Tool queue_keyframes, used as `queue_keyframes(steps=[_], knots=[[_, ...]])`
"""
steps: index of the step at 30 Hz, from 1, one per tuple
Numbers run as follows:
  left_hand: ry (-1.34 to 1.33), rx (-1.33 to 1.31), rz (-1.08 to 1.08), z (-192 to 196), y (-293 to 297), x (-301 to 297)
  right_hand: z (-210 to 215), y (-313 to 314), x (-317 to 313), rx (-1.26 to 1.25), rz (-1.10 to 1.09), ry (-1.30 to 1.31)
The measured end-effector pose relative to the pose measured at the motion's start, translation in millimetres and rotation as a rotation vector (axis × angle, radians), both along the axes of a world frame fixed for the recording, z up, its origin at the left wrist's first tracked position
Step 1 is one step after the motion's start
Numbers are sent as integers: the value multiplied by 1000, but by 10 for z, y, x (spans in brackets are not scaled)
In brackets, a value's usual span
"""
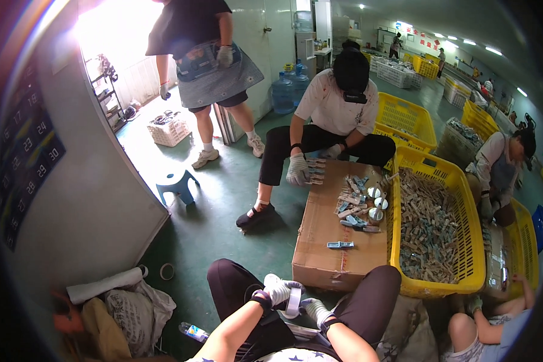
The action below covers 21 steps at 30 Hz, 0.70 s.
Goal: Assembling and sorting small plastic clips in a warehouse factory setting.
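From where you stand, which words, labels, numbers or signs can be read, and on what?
I copy no text, only its places.
Dark calendar: pale numbers, many readable.
Far wall sign: red characters, small, blurred.
Bottle label: too small to read.
Cardboard box: red print, too blurred.

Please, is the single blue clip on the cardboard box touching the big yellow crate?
Apart. The head view plainly shows bare cardboard between the blue clip and the yellow crate.

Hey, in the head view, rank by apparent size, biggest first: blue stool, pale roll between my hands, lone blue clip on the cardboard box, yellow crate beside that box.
1. Yellow crate
2. Blue stool
3. Pale roll, its look helped by nearness
4. Lone blue clip
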<state>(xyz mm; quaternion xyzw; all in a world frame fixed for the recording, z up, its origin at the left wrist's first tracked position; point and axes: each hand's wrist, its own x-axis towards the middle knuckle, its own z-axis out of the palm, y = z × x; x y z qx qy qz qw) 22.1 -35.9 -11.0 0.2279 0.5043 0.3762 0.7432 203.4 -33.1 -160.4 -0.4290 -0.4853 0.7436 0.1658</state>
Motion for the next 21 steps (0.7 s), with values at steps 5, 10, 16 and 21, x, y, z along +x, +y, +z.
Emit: queue_keyframes(steps=[5, 10, 16, 21], knots=[[121, 78, -85, -18, 109, 148, -224, 24, 199, -210, -197, 164], [299, 138, -103, -88, 119, 46, -95, -1, 145, -141, -164, 52], [428, 218, -122, -189, 92, 60, 22, 3, 107, -67, -125, -64], [394, 141, -224, -225, 97, -8, -83, 28, 78, -148, -121, 51]])
